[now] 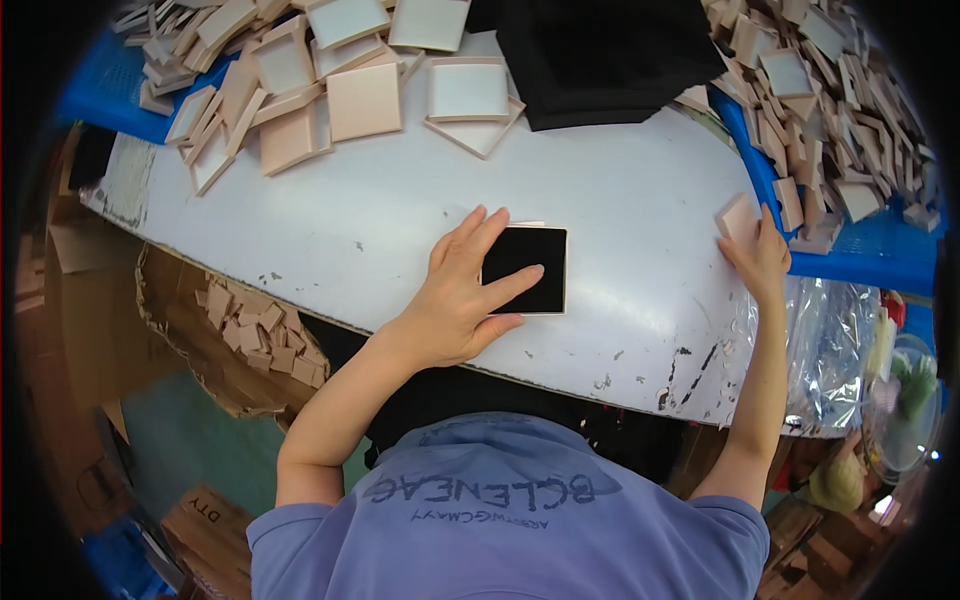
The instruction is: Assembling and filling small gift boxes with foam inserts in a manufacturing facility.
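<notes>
A small shallow box (548,290) with a black lining and thin pale rim lies on the white table. My left hand (465,285) straddles its left side, with the thumb by the near edge and other fingers by the far edge. One finger rests on the black lining. Off to the right, my right hand (758,255) is closed on a pale pink shallow box (738,218) at the table's right edge. A thin white edge shows just beyond the black-lined box; what it belongs to is hidden.
Loose pale boxes (365,103) lie along the table's far left side. A stack of black sheets (610,65) lies at the back. More pale boxes fill a blue tray (860,250) at right. A carton (165,330) below left holds small pale pieces. Clear plastic (825,350) hangs at right.
</notes>
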Available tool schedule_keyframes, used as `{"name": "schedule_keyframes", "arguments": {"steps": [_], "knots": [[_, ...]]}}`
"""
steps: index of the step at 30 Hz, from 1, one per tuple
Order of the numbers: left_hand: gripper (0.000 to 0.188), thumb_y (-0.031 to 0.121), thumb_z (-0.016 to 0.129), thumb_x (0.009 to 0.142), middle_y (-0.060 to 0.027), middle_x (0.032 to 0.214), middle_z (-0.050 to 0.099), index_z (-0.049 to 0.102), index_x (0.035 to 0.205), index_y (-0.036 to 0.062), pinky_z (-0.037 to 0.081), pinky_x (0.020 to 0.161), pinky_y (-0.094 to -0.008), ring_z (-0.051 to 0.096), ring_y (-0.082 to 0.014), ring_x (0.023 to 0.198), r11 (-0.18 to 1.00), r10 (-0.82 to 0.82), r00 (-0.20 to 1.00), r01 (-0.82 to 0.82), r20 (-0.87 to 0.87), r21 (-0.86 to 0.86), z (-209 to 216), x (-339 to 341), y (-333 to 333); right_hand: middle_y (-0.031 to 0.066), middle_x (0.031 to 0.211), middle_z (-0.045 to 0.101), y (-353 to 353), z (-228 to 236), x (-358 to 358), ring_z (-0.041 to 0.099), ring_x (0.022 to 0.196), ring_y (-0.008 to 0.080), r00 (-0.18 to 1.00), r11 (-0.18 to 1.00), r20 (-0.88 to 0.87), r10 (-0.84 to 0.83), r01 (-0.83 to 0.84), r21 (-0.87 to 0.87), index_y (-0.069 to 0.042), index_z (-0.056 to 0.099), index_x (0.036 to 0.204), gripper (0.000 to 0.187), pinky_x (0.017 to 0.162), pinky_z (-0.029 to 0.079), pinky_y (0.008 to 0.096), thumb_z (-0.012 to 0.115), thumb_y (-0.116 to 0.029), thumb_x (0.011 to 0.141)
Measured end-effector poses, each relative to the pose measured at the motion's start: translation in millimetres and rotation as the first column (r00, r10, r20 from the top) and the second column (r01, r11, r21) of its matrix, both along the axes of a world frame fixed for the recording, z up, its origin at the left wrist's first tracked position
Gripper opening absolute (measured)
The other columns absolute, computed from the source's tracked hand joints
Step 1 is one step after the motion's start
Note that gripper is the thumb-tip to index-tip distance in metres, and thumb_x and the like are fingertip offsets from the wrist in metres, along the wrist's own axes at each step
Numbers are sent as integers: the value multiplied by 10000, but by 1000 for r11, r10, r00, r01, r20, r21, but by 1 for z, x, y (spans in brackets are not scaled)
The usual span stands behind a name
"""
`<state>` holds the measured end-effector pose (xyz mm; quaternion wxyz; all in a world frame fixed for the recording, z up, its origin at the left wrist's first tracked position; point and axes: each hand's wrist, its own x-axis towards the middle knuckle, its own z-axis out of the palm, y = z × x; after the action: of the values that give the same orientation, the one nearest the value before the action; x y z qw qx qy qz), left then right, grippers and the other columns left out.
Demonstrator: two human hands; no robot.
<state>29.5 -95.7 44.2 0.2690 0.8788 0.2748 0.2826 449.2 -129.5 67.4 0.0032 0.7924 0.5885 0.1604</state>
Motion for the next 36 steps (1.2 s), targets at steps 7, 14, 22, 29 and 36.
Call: {"name": "schedule_keyframes", "arguments": {"steps": [7, 14, 22, 29, 36], "knots": [[931, 316, 776, 674, -305, 1420, 196, 247, 1409, 97, 312, 989, -448, 472, -403, 1161, 998, 51, 977, -57, 208, 24, -19, -7, 7, 159, 1151, 529, 32, 28, -160, 513, 1058, 297, 433, 714, -621, 653, -625, 315, -13, 521, 1175, 767, 897, 418, 367, 837, -294, 535], [1079, 361, 810, 610, -318, 1428, 162, 162, 1436, 110, 324, 970, -464, 338, -448, 1248, 999, 27, 976, -32, 215, 19, -19, -8, 14, 187, 1133, 493, 34, 23, -218, 493, 1024, 350, 268, 514, -591, 761, -805, 297, -63, 594, 1102, 640, 874, 417, 418, 804, -335, 562], [934, 387, 774, 630, -298, 1424, 195, 318, 1389, 91, 248, 1003, -513, 309, -450, 1267, 988, 74, 995, -64, -65, 143, -4, -9, 7, 253, 1295, 368, 13, -5, -219, 371, 1175, 425, 324, 507, -484, 813, -803, 313, -77, 506, 1240, 682, 950, 337, 507, 677, -456, 699], [748, 327, 710, 721, -247, 1401, 289, 388, 1347, 76, 249, 988, -514, 339, -418, 1247, 989, 79, 994, -69, -77, 131, 15, -24, 42, 177, 1290, 441, 45, 48, -190, 393, 1225, 321, 409, 510, -373, 833, -829, 229, -76, 523, 1207, 551, 1009, 241, 508, 685, -334, 747], [247, 130, 622, 792, -163, 1242, 478, 605, 1037, 107, 279, 964, -456, 393, -322, 1216, 827, 418, 879, -263, -230, 497, 7, -8, 148, 46, 925, 636, 178, 115, -123, 587, 917, 242, 656, 537, 166, 737, -716, 445, -83, 649, 962, 187, 759, 444, 375, 654, -174, 799]]}}
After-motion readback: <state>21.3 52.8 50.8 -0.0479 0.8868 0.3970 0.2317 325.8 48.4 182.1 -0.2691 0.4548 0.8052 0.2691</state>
